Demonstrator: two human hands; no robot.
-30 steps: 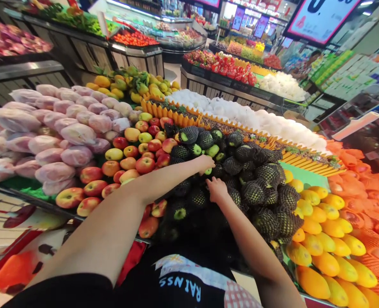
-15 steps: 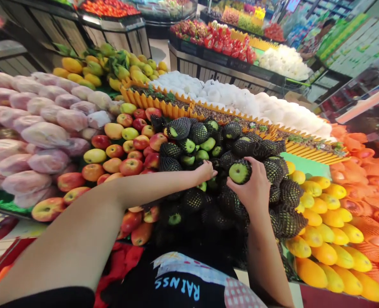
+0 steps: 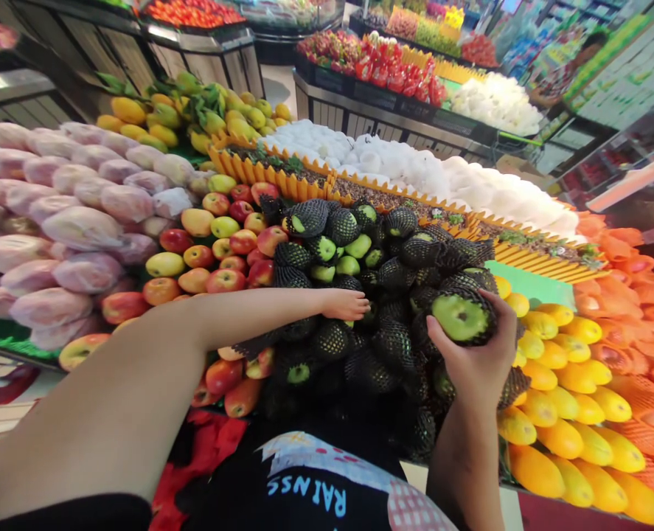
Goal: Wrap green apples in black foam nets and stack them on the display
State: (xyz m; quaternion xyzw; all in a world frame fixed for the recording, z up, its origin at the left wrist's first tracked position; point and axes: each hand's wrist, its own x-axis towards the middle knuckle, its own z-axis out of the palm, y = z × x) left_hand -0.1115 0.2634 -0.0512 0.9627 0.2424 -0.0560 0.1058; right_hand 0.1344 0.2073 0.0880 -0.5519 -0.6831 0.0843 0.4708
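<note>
Fingers of the right hand [image 3: 478, 365] wrap a green fruit in black foam netting [image 3: 462, 316], lifted just above the pile of netted fruit [image 3: 382, 295]. Left hand [image 3: 346, 304] lies flat on that pile, to the fruit's left, gripping nothing, apples [image 3: 221, 251] beyond.

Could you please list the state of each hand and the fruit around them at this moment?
Right hand: closed around a netted green fruit, lifted off the pile.
Left hand: flat on the netted pile, holding nothing.
Red-yellow fruit: heaped, unwrapped.
Yellow mangoes: stacked, unwrapped.
</note>
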